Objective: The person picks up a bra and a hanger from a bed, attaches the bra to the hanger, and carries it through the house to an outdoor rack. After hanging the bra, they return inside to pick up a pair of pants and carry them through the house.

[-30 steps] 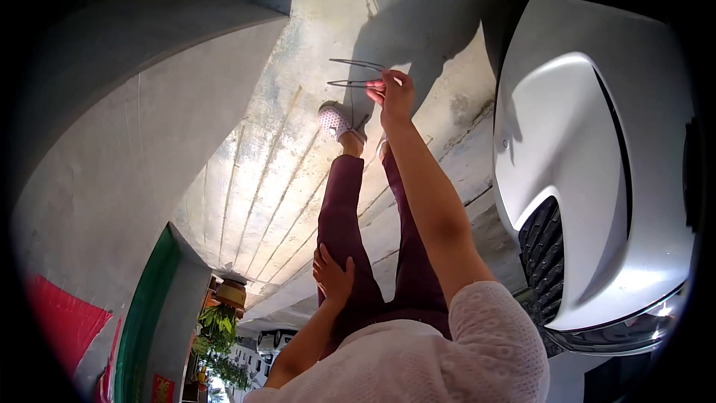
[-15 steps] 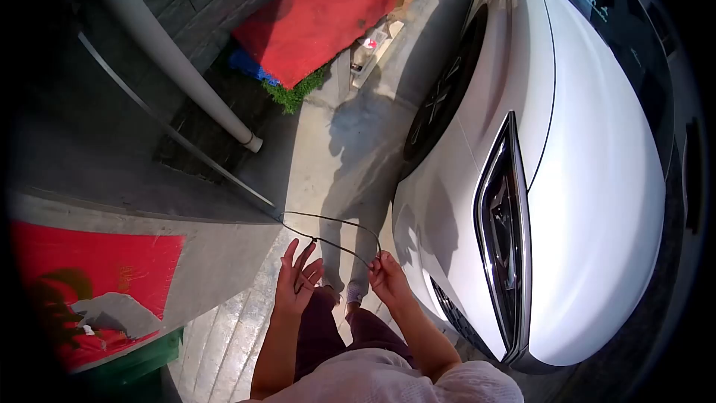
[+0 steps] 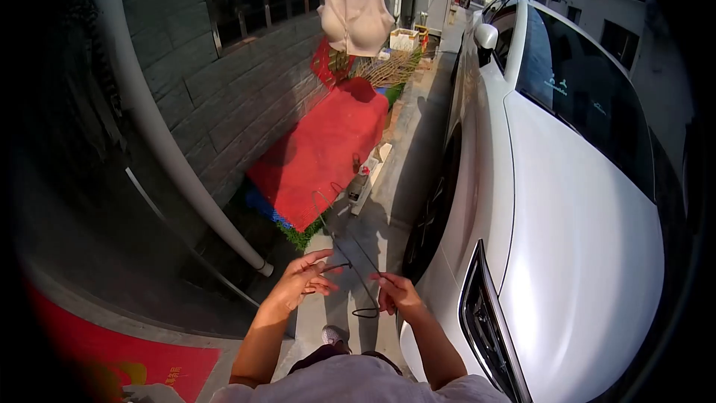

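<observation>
A thin dark wire clothes hanger hangs slanted between my hands, its far end over the red cover and its near end low by my right hand. The fingertips of my right hand pinch one of its long sides. My left hand is at the short piece of wire, seemingly the hook, which runs in between its thumb and finger. The other left fingers are loosely bent and apart, partly blurred, so how firm this hold is does not show.
A white car stands close on my right. Along the grey wall on the left are a pipe, a red cover and a hanging beige bra. A narrow concrete strip runs ahead between them.
My view has tilted up, bringing the bra and the far lane into sight. The hanger has turned from lying crosswise to pointing away from me. My left fingers have come to the hook piece.
</observation>
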`<state>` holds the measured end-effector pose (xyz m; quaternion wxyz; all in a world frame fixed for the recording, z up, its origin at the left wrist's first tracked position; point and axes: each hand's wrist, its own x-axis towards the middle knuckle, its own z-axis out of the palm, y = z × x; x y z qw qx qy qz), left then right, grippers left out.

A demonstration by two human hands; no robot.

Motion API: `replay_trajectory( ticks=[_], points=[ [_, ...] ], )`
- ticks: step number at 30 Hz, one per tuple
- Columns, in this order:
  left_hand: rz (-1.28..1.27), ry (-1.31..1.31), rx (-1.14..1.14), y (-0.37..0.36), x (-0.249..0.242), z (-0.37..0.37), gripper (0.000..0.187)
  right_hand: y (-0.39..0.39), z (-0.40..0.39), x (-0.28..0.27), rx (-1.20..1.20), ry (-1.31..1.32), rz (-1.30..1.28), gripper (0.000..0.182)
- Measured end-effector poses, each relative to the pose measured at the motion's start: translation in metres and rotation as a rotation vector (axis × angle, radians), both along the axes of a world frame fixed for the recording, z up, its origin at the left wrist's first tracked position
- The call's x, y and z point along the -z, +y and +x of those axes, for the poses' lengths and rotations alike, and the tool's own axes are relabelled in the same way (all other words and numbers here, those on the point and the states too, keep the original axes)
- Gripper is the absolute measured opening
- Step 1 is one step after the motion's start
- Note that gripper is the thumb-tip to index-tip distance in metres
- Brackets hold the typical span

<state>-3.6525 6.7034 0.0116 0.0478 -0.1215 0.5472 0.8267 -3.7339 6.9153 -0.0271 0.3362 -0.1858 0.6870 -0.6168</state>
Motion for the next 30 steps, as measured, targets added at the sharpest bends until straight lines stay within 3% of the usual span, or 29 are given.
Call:
replay_trajectory(
  ticks=[2, 3, 4, 6, 9, 14, 20, 24, 28, 30],
  points=[
    [0.252, 0.259, -0.043, -0.019, -0.033, -0.025, 0.056, -0.016, -0.027, -0.02, 0.131, -0.294, -0.523, 0.032],
    [0.245, 0.414, -0.206, -0.025, -0.046, -0.04, 0.055, -0.03, -0.032, -0.052, 0.281, -0.266, -0.608, 0.025],
    [0.241, 0.566, -0.371, -0.031, -0.055, -0.051, 0.054, -0.042, -0.043, -0.074, 0.355, -0.214, -0.769, 0.023],
    [0.051, 0.63, -0.489, -0.048, -0.066, -0.059, 0.05, -0.062, -0.075, -0.119, 0.464, 0.024, -0.976, 0.018],
    [0.037, 0.479, -0.479, -0.058, -0.052, -0.062, 0.042, -0.101, -0.158, -0.181, 0.482, 0.362, -1.216, 0.019],
    [0.079, 0.245, -0.676, -0.061, 0.013, -0.057, 0.037, -0.186, -0.284, -0.312, 0.631, 0.742, -1.209, 0.016],
    [0.074, -0.015, -1.123, -0.059, 0.077, -0.035, 0.029, -0.291, -0.381, -0.444, 0.732, 0.625, -1.222, 0.011],
    [0.153, -0.103, -1.314, -0.041, 0.104, -0.026, 0.024, -0.357, -0.419, -0.475, 0.677, 0.565, -1.162, 0.01],
    [0.199, -0.161, -1.375, -0.024, 0.14, -0.017, 0.014, -0.387, -0.433, -0.451, 0.528, 0.51, -1.156, 0.009],
    [0.17, -0.249, -1.302, -0.018, 0.122, -0.02, 0.014, -0.398, -0.442, -0.434, 0.597, 0.558, -1.161, 0.009]
  ],
)
